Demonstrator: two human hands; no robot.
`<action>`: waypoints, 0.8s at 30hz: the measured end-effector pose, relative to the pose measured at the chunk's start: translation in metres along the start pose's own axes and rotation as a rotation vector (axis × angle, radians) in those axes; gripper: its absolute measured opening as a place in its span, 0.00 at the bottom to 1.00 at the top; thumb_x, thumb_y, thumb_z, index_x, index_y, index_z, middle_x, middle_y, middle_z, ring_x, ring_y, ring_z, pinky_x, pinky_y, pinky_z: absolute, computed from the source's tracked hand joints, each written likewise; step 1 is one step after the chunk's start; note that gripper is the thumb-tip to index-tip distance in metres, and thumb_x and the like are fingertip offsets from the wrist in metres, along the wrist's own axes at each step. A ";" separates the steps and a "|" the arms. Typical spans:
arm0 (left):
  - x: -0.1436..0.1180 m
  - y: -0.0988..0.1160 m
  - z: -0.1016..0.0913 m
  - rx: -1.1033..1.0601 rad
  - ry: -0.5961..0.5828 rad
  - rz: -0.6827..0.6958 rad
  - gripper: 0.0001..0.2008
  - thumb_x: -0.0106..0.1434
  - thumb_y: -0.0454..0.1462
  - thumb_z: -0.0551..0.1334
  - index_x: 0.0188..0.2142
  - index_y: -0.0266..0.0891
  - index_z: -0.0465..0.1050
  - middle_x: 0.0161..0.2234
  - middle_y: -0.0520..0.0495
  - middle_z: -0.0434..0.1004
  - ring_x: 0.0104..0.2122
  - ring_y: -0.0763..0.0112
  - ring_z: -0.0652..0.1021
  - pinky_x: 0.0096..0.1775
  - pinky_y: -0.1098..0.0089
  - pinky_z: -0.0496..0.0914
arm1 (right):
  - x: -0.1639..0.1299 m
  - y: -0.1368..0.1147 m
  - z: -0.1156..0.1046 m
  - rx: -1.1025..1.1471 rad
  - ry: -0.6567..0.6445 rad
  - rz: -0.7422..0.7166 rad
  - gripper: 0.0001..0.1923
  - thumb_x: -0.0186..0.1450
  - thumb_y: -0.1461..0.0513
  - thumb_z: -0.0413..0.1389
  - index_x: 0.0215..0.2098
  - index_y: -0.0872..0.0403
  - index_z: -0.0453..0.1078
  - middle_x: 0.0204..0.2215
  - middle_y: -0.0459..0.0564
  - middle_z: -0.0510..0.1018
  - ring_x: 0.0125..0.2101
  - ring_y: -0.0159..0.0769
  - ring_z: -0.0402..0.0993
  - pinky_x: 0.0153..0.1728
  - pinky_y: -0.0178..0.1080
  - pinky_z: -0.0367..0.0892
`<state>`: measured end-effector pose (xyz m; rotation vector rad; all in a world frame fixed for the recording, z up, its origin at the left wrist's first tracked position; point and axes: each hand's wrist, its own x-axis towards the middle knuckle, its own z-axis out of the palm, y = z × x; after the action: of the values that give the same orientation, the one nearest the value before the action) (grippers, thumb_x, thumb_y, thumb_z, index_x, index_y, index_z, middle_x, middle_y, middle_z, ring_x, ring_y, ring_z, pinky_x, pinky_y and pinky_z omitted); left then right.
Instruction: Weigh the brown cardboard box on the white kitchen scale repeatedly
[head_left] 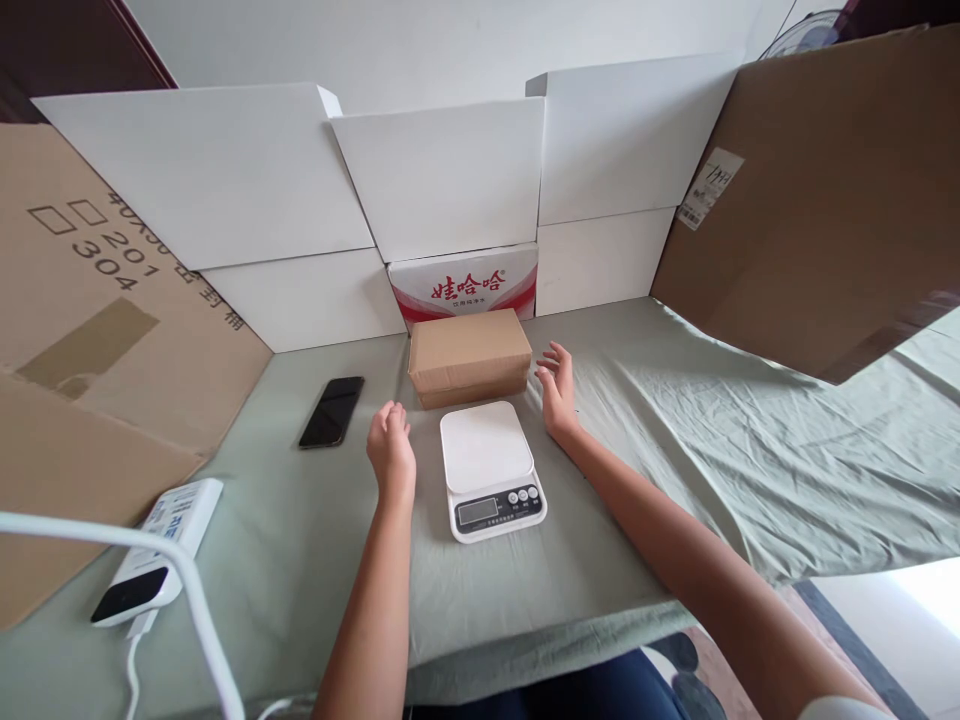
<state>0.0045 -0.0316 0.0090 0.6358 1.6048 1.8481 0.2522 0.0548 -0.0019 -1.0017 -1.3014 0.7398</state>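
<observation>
A small brown cardboard box [471,350] lies on the green cloth, just behind a white kitchen scale [487,450]. The scale's platform is bare, and its dark display and round buttons face me. My left hand [391,447] is raised left of the scale, near the box's front left corner, its fingers loosely bent and holding nothing. To the right of the box is my right hand [556,388], open, with fingers apart and bent towards the box. A narrow gap shows between each hand and the box.
A black phone [331,412] lies to the left. Nearer me are a white power strip [161,550] and a thick white cable [195,590]. White boxes [442,180] form a back wall above a red-and-white printed carton [465,285]. Large cardboard sheets [832,200] flank the table.
</observation>
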 end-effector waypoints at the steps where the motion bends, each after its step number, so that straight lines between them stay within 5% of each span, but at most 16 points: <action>1: -0.007 0.000 -0.002 0.011 -0.006 -0.053 0.21 0.67 0.45 0.59 0.54 0.36 0.74 0.57 0.30 0.77 0.58 0.53 0.78 0.60 0.52 0.70 | -0.006 -0.002 0.001 0.008 0.022 0.016 0.26 0.70 0.48 0.49 0.64 0.44 0.57 0.57 0.56 0.66 0.56 0.47 0.69 0.57 0.56 0.70; 6: -0.029 0.002 -0.001 0.032 -0.134 -0.217 0.19 0.69 0.45 0.56 0.47 0.32 0.76 0.43 0.29 0.84 0.50 0.50 0.83 0.55 0.48 0.74 | -0.042 -0.015 0.008 0.155 -0.021 0.167 0.18 0.70 0.48 0.49 0.54 0.44 0.62 0.44 0.51 0.67 0.44 0.42 0.73 0.44 0.49 0.78; 12: -0.033 0.003 0.003 0.038 -0.190 -0.225 0.21 0.71 0.46 0.55 0.48 0.32 0.77 0.42 0.30 0.84 0.51 0.48 0.82 0.54 0.47 0.74 | -0.056 -0.020 0.007 0.200 -0.017 0.289 0.16 0.69 0.48 0.50 0.51 0.44 0.62 0.43 0.50 0.68 0.43 0.41 0.74 0.46 0.49 0.78; 18: -0.008 0.003 0.006 0.000 -0.043 -0.060 0.22 0.71 0.44 0.53 0.55 0.31 0.74 0.60 0.28 0.74 0.61 0.55 0.75 0.62 0.55 0.67 | -0.028 0.004 -0.001 0.109 -0.016 0.195 0.24 0.71 0.45 0.46 0.61 0.43 0.59 0.54 0.55 0.69 0.56 0.44 0.71 0.59 0.54 0.71; 24: 0.009 0.003 0.024 -0.069 -0.197 -0.038 0.22 0.73 0.41 0.51 0.58 0.29 0.73 0.63 0.31 0.71 0.64 0.60 0.71 0.66 0.60 0.61 | -0.008 0.004 0.007 0.147 -0.243 0.132 0.31 0.72 0.44 0.44 0.68 0.46 0.54 0.69 0.54 0.62 0.69 0.41 0.59 0.69 0.53 0.58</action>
<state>0.0144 -0.0090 0.0150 0.7270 1.4106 1.7469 0.2440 0.0503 -0.0089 -0.9055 -1.3743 1.0696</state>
